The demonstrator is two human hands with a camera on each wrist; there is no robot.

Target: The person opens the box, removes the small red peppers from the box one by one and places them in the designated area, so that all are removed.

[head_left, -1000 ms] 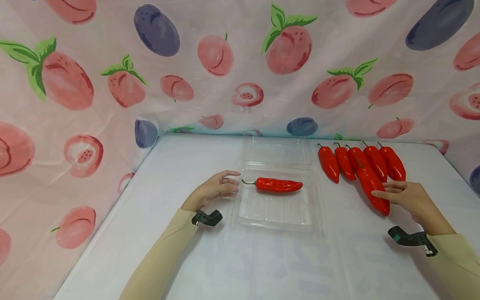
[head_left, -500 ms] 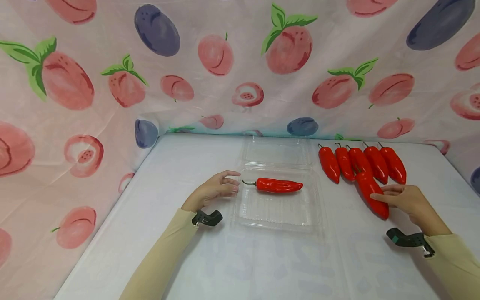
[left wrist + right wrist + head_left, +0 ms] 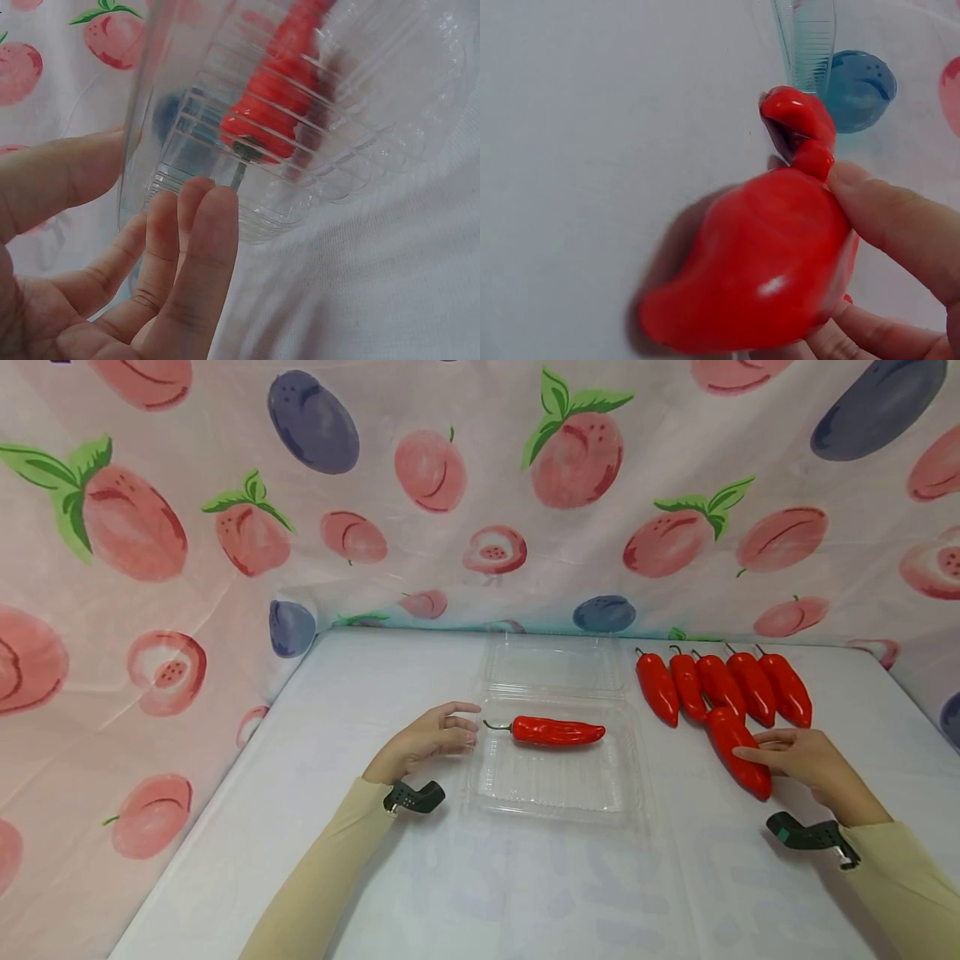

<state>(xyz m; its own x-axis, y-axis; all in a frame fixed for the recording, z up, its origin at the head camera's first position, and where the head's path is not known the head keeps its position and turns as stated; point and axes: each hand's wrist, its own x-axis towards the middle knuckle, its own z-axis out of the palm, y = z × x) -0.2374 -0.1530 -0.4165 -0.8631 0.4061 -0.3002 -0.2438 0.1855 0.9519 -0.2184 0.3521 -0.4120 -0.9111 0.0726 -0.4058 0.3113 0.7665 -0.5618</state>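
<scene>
My right hand (image 3: 801,762) pinches a long red chili pepper (image 3: 737,750), thumb on one side and fingers on the other. In the right wrist view the pepper (image 3: 757,262) fills the middle, its tip toward the camera. At the clear plastic clamshell box (image 3: 551,789), my left hand (image 3: 427,739) has loosely bent fingers right at the left wall. One red pepper (image 3: 558,731) lies crosswise in that box, its stem toward my left hand. The left wrist view shows this pepper (image 3: 270,105) through the ribbed wall, with my fingertips (image 3: 214,206) close against the plastic.
Several more red peppers (image 3: 656,689) lie side by side at the back right, stems away from me. The box's lid (image 3: 555,662) lies folded back behind it. A fruit-print cloth (image 3: 495,485) hangs behind and at the left of the white tabletop (image 3: 405,893).
My right hand has drawn the held pepper slightly toward me and left, away from the row. My left hand, the box and the pepper inside stay where they were.
</scene>
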